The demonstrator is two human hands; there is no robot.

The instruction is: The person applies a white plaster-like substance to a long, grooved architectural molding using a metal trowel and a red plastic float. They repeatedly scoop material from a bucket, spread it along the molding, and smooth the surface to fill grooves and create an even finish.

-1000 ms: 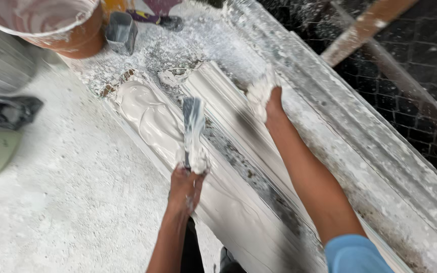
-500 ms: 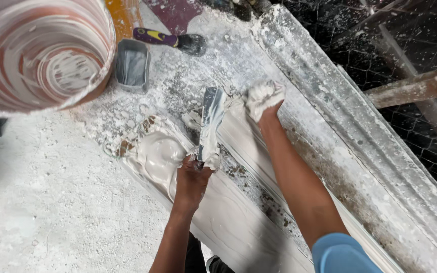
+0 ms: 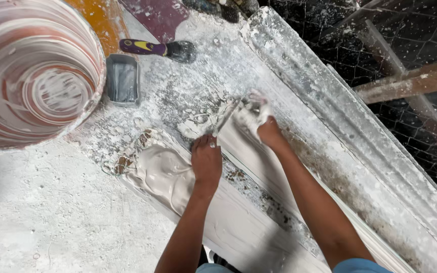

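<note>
My left hand (image 3: 206, 161) grips the handle of a plaster-caked scraper (image 3: 227, 117) whose blade lies at the far end of a long wet plaster moulding (image 3: 238, 227). My right hand (image 3: 259, 120), coated white, presses on wet plaster at that same end, right beside the blade. A smooth pool of grey-white wet plaster (image 3: 160, 174) lies just left of my left hand. The moulding runs diagonally from the upper middle to the lower right of the view.
A large plaster-smeared bucket (image 3: 31, 76) stands at the upper left. Beside it sit a small grey rectangular tray (image 3: 122, 79) and a purple-handled brush (image 3: 158, 49). A long plaster-crusted form (image 3: 350, 131) runs along the right, with wire mesh (image 3: 410, 35) beyond it.
The view has shifted so the bucket and tools sit lower and closer. My left hand has tipped the scraper from upright over the moulding to low at its far end, meeting my right hand.
</note>
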